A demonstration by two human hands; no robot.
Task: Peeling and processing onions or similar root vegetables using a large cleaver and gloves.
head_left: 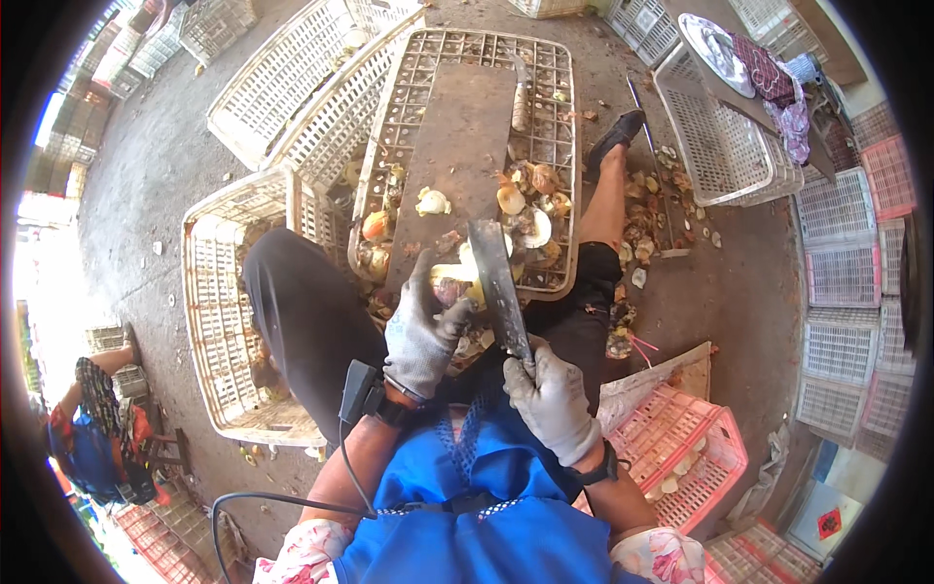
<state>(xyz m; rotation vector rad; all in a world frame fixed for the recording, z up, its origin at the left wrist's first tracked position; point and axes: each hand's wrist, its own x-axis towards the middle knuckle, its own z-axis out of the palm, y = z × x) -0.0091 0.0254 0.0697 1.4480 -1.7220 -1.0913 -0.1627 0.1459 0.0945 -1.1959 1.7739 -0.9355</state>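
Observation:
My left hand (420,343), in a grey-white glove, is closed on an onion (451,291) with purple and pale yellow parts showing. My right hand (556,404), gloved too, grips the handle of a broad dark-bladed knife (498,282). The blade points away from me and lies just right of the onion, partly covering it; whether it touches cannot be told. Both hands are over the near end of a worn board (454,146) on an upturned white crate (561,92). A pale cut onion piece (434,201) sits on the board.
Peels and onion pieces (528,209) lie right of the board, near a tool with a light handle (520,105). White crates (233,419) stand at my left, a pink crate (715,443) at my right. Scraps (639,229) litter the floor. Another person (88,443) is at far left.

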